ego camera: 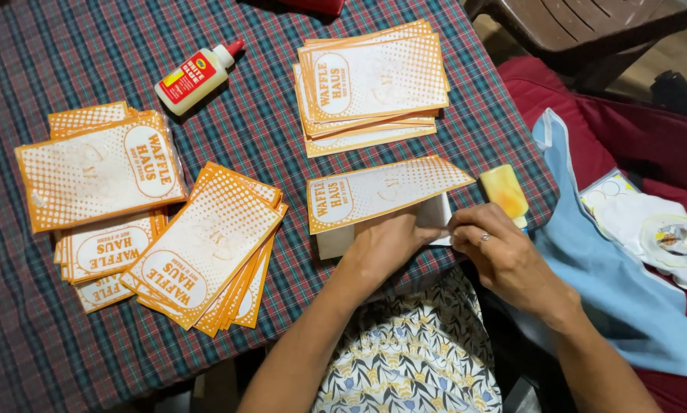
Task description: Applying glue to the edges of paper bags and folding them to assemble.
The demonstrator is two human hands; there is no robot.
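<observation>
Head view: an orange-and-white printed sheet point(381, 191) is being folded at the near edge of the plaid table point(267, 138), its printed flap tilted up and its white inner side lying flat beneath. The white part is being pressed down by the left hand point(381, 248), fingers flat on the paper and closed around nothing. The sheet's right edge is being pinched by the right hand point(504, 252), a ring showing on one finger. Just beyond that hand a small yellow bottle point(505, 193) is being left standing, and a white glue bottle point(198, 75) is lying well apart at the far left.

Progress is being judged from the stacks: a far pile point(374, 84) is sitting squared up, while a left pile point(102, 176) and a fanned pile point(206, 252) are lying loose, so plenty seems to be left. Which pile is finished cannot be told.

The sheet's lower edge is being hidden by both hands. A blue cloth point(611, 283) is being cut off at the right, and a brown chair point(588, 30) at the top.
</observation>
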